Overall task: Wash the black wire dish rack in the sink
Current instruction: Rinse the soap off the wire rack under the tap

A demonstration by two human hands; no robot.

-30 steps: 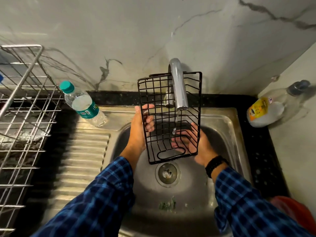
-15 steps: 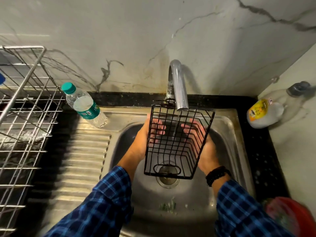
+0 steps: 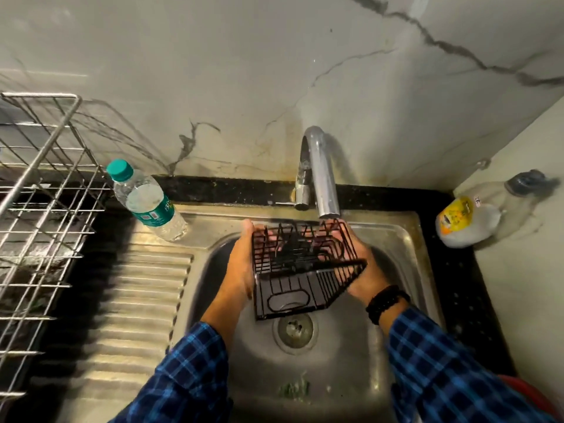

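Black wire dish rack (image 3: 305, 270) is tipping lower and flatter than before, hanging over the sink (image 3: 406, 227) under the tap (image 3: 323, 178); left hand (image 3: 241, 264) and right hand (image 3: 363, 271) are holding its sides in a curled grip.

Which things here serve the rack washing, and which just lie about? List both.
Job: black wire rack, left hand, right hand, tap, sink.
Lying about: water bottle, steel drying rack, yellow-labelled bottle.

Veined marble wall (image 3: 213, 56) rises behind a black counter (image 3: 232, 190).
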